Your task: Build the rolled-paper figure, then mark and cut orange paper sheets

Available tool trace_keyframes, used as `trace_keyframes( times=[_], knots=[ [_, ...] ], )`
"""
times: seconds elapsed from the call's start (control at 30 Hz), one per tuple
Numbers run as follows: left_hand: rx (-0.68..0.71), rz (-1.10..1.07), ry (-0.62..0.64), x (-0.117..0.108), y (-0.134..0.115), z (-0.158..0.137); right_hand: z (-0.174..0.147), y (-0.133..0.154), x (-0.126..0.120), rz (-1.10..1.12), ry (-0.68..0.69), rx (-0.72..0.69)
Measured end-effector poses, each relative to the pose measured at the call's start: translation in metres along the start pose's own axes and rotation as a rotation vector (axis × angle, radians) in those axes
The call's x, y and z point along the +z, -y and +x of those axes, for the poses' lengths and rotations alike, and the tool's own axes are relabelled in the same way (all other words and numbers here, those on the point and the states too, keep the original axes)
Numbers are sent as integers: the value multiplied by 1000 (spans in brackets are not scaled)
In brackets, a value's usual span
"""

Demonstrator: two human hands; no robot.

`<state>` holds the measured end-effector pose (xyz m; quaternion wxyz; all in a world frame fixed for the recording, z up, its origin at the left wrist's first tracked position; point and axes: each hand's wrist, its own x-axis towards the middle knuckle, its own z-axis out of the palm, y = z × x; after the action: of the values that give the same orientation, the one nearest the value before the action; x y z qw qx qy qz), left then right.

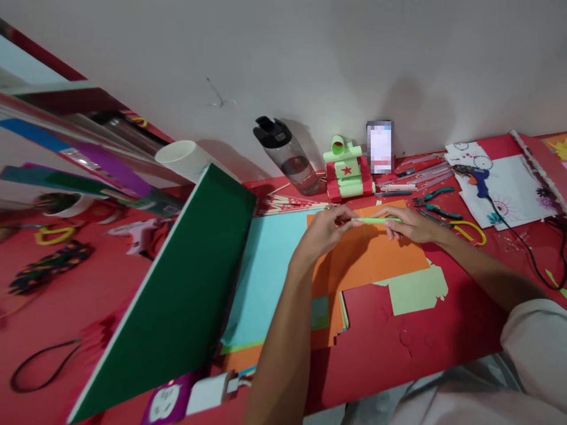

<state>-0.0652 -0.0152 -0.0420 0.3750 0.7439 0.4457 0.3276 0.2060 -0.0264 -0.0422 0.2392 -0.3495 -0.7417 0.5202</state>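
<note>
A person's left hand [330, 229] and right hand [408, 224] pinch opposite ends of a green paper strip [372, 220] over orange paper [354, 265], apparently shaping it, though rolled or folded is hard to tell; next calls for even finger pressure.

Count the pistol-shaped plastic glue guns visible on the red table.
2: a pink-and-white glue gun, blurred, left of the dark green board; and a blue glue gun on flower-patterned white paper at right. Others may be hidden behind the board.
</note>
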Motion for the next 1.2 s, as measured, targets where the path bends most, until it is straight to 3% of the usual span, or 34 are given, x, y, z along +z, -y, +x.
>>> trace_keyframes(
  times=[0.2, 0.5, 0.63, 0.73, 0.83, 0.97, 1.07, 1.2],
  knots=[
    [-59, -65, 8, -7, -6, -4, -2, 9, 4, -46, 7, 54],
    [-48, 30, 63, -11, -7, -3, 0, 7, 10, -82, 45, 61],
    [-61, 145, 187, -16, 3, -4, 1, 14, 16, -323, 142, 24],
    [-143, 230, 122, -31, 21, -9, -1, 15, 13, -577, 159, -23],
    [-351, 443, -14, -55, 43, -19, -6, 12, 0, -808, 87, 24],
    [-599, 580, -4, -81, 62, -32, -16, 7, -16, -1101, 20, 171],
    [-626, 554, 58, -81, 63, -33, -22, 4, -17, -1209, 74, 233],
    [-551, 467, 97, -68, 54, -26, -23, 0, -9, -1203, 156, 221]
  ],
)
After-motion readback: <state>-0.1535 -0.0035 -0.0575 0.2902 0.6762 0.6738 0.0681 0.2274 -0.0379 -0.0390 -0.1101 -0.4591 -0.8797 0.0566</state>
